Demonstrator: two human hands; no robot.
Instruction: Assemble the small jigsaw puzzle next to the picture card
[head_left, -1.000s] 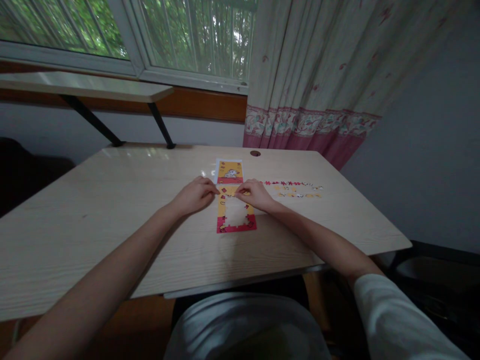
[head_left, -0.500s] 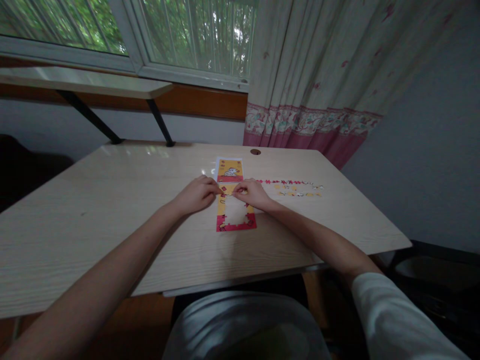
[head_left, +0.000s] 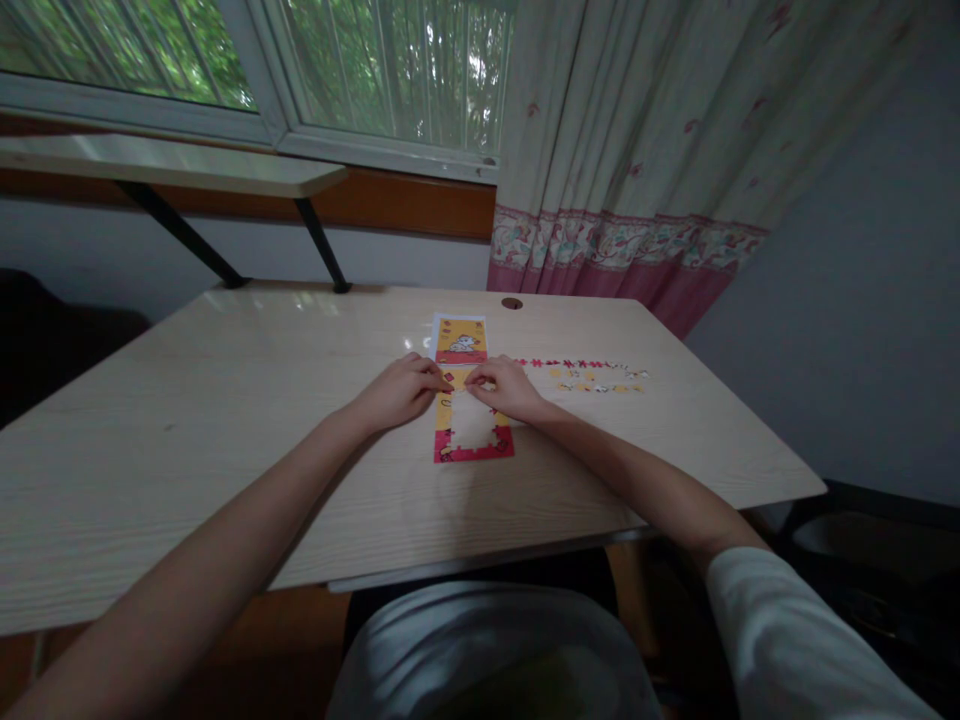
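A jigsaw puzzle (head_left: 480,452) with a yellow and red border lies flat on the table, its middle showing pale and unfilled. My left hand (head_left: 405,390) has its fingers drawn together, with thumb and index finger pressing on the puzzle's upper left border. Across from it, my right hand (head_left: 506,387) is closed in a pinch at the upper edge of the unfilled middle. A small jigsaw piece seems to be at its fingertips, mostly hidden by them. Just beyond the puzzle is a picture card (head_left: 462,335) of a white animal on yellow and red.
Loose jigsaw pieces (head_left: 581,364) lie in several rows to the right of my right hand. The wooden table (head_left: 360,530) has a round cable hole (head_left: 512,303) near its back edge. A raised shelf (head_left: 225,168) stands at the back left, and a curtain (head_left: 600,200) hangs behind.
My left fingertips have shifted slightly over the puzzle's upper left border. My right hand stays nearly in place, still pinched. The view has moved very slightly.
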